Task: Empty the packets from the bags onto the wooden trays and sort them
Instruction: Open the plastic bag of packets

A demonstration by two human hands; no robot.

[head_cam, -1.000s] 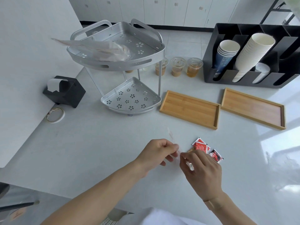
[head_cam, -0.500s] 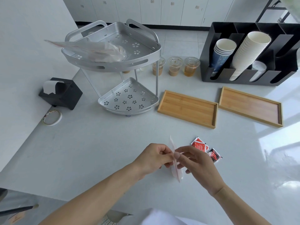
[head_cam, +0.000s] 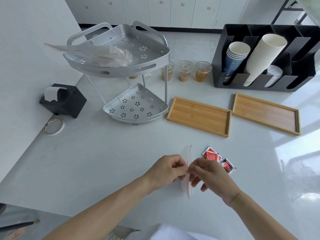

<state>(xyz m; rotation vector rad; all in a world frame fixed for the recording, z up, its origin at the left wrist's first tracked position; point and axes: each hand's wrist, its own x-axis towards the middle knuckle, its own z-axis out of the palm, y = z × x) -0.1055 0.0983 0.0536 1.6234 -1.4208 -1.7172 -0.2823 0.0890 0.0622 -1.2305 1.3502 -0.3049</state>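
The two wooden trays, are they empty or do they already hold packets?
Empty. Both wooden trays show bare wood; the red packets lie on the table.

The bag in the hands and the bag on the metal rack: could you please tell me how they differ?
The bag in the hands is pinched edge-on between the left hand and right hand and looks flat, with a red strip along its edge; the bag on the rack lies untouched across the upper shelf. The rack bag looks larger, bulges and seems to hold contents. Both are clear plastic.
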